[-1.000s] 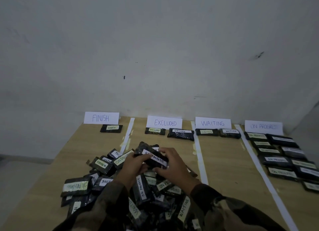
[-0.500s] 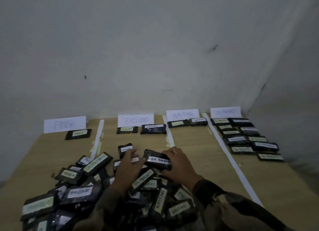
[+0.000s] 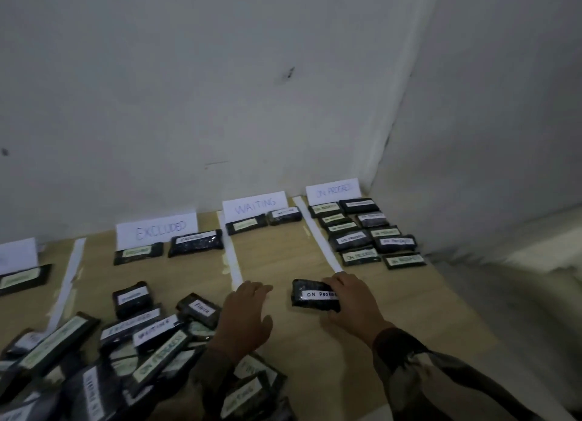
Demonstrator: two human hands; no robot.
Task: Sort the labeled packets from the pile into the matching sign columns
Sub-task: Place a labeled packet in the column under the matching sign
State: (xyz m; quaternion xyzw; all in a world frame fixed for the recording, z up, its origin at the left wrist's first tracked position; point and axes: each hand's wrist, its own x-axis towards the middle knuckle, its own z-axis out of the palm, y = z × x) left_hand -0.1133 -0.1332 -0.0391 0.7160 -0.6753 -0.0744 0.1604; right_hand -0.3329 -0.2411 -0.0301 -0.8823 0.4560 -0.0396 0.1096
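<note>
One packet (image 3: 310, 294) labelled ON PROGRESS was gripped at its right end by the right hand (image 3: 352, 301), midway between the near and far edges of the table (image 3: 283, 257). The left hand (image 3: 247, 313) lay flat beside it, fingers straight, holding nothing; the pile (image 3: 126, 342) filled the near left corner, the ON PROGRESS sign (image 3: 333, 190) the far right.

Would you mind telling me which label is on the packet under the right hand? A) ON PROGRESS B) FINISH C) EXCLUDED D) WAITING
A: the packet held by the right hand reads ON PROGRE, with the last letters hidden under that hand.
</note>
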